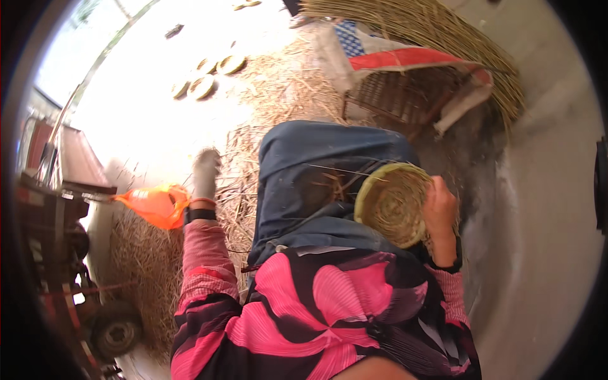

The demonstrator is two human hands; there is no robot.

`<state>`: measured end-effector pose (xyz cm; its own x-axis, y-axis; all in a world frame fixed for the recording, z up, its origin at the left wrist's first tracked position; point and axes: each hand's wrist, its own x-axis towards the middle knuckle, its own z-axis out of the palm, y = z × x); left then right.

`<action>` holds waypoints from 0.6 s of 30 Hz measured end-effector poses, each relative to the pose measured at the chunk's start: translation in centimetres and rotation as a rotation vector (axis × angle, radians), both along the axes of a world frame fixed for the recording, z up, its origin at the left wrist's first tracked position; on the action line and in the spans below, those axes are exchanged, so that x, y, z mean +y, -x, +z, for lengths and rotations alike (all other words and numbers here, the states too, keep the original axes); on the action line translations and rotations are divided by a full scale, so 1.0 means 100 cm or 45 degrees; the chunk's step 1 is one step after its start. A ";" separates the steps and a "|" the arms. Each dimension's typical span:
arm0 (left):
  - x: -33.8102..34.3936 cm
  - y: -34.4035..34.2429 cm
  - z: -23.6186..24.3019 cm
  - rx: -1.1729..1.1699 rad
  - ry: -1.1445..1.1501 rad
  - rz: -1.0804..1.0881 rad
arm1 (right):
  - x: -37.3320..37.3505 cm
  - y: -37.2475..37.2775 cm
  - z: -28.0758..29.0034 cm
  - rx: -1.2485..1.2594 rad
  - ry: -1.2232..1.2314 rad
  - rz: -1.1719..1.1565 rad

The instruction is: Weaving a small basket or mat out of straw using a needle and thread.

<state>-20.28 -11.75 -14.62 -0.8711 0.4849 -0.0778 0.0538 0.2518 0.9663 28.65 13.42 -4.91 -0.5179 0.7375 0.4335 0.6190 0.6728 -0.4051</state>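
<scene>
My right hand (438,209) grips the rim of a small round yellow-green woven straw basket (389,202), tilted against my lap at the right. Loose straws stick out around its rim and lie across my dark blue trouser legs (297,158). My left hand (206,170), greyish and blurred by motion, reaches forward to the left of my knees; its fingers cannot be made out. Close beside that wrist, an orange plastic bag (158,206) sits at the left.
Several baskets (232,64) stand on the sunlit ground ahead. Straw bundles (506,88) and a red-striped sack (408,58) over a wooden slatted object (392,98) are at upper right, near a grey wall (551,190). A wheeled machine (69,234) stands left; a person's foot (299,19) shows far off.
</scene>
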 end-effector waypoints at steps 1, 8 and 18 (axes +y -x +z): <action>-0.095 0.043 -0.082 0.671 0.672 -0.221 | -0.006 0.013 0.002 0.077 0.085 0.064; -0.048 -0.137 -0.190 -0.008 1.180 -0.955 | 0.006 -0.009 -0.006 -0.042 0.072 -0.017; 0.022 -0.151 -0.190 0.037 1.115 -0.759 | 0.000 0.001 0.009 -0.079 0.141 -0.017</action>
<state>-5.14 -9.55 -33.59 -0.5180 0.6192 -0.5902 0.4184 0.7852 0.4566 28.59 13.43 -3.96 -0.5312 0.7859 0.3166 0.6535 0.6179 -0.4373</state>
